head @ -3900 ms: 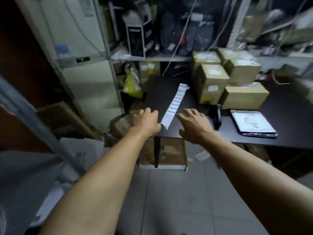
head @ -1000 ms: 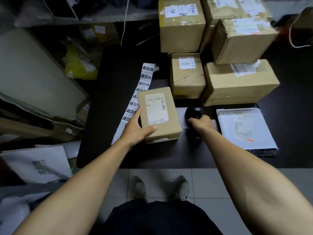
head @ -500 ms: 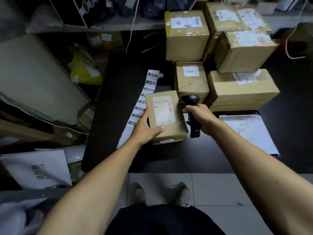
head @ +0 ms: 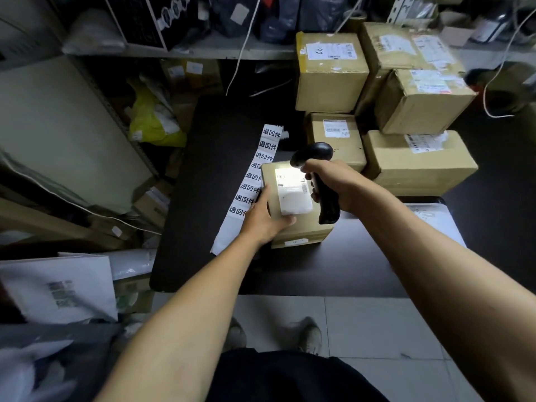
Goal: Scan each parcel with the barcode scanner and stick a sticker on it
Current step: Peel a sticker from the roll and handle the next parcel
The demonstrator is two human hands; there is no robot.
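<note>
Scanning step underway: right hand [head: 338, 185] gripping barcode scanner [head: 317, 175], lighting label on small parcel [head: 293, 207] at near table [head: 203, 198] edge; left hand [head: 265, 217] clasping parcel's side. Next likely: peeling sticker off sticker strip [head: 255, 178] alongside.

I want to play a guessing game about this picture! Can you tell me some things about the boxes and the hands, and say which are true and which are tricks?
1. The right hand holds the black scanner. True.
2. The scanner's light falls on the small parcel. True.
3. The left hand is peeling a sticker. False: it grips the small parcel.
4. The sticker strip lies right of the small parcel. False: it lies left of it, on the black table.
5. More cardboard boxes are stacked behind. True.
</note>
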